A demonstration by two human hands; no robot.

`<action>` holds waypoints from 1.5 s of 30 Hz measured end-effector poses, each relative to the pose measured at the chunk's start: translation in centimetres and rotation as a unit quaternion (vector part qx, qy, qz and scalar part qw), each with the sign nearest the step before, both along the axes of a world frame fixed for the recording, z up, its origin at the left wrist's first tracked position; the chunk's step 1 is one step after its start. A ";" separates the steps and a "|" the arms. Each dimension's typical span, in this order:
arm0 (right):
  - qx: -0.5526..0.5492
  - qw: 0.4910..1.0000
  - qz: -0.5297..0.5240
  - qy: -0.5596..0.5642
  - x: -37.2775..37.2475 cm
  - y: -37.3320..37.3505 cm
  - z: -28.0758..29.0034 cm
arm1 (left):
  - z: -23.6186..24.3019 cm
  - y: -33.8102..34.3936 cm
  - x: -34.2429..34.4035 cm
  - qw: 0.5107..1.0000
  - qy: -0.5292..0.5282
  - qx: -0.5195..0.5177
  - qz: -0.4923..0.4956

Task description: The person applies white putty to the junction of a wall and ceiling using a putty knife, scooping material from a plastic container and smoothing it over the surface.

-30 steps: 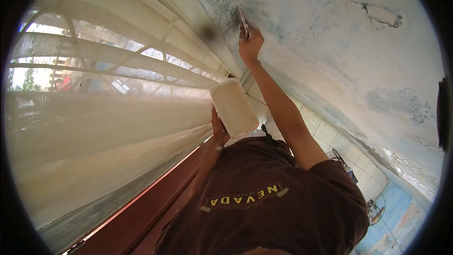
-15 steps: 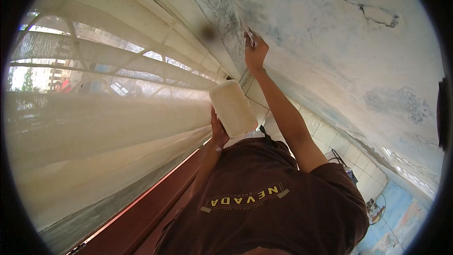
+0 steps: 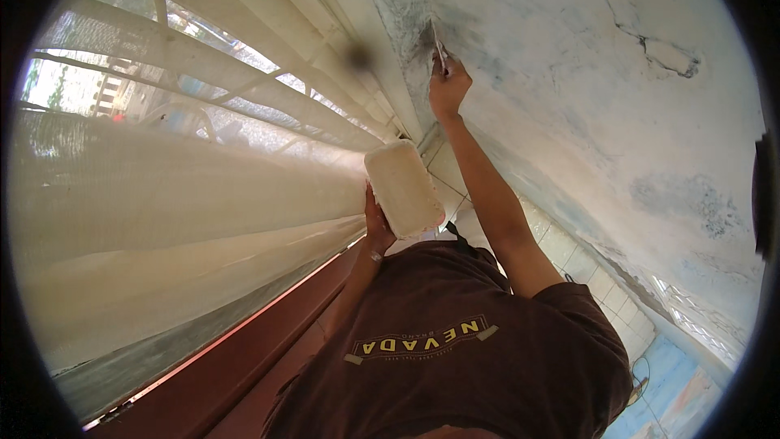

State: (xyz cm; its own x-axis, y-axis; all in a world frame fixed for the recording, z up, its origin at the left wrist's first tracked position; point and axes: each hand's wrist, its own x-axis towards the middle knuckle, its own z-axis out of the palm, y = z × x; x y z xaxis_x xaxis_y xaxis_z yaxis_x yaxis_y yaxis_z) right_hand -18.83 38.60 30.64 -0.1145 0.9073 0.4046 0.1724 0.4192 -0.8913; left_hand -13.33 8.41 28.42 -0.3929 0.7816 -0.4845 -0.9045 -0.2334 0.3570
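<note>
My left hand point(image 3: 378, 223) grips a cream rectangular tub point(image 3: 404, 187) with rounded corners by its left side, just ahead of my chest. Whether its pale face is the tub's inside or something filling it, I cannot tell. My right arm reaches out to the wall corner. There, my right hand point(image 3: 451, 89) is closed around a thin flat scraper point(image 3: 439, 47), seen nearly edge-on, its tip at the grey-stained strip point(image 3: 414, 12) of the corner. Fingers hide most of its handle.
A pale wall point(image 3: 561, 114) with cracks and dark stains rises on the right. Sheer cream curtains point(image 3: 187, 187) hang across a barred window on the left. Below them runs a dark red ledge point(image 3: 236, 374). White floor tiles point(image 3: 447, 167) show beyond the tub; a coiled wire point(image 3: 640, 378) lies lower right.
My view has shifted, so the wall and window sit differently. The scraper now points into the corner, farther up along the wall. The left hand keeps the tub in nearly the same place.
</note>
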 end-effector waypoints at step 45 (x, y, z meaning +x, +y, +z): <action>0.172 0.985 0.005 0.003 0.0 0.9 9.7 | 3.1 1.7 0.7 0.996 0.047 0.019 -0.074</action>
State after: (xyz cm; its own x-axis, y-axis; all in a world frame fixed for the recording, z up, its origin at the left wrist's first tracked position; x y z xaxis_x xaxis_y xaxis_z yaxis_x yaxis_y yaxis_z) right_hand -18.80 39.54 40.32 -0.1192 0.7154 0.6885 0.1611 0.6982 -0.6975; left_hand -12.63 10.14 31.56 -0.3136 0.8513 -0.4207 -0.8932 -0.1140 0.4350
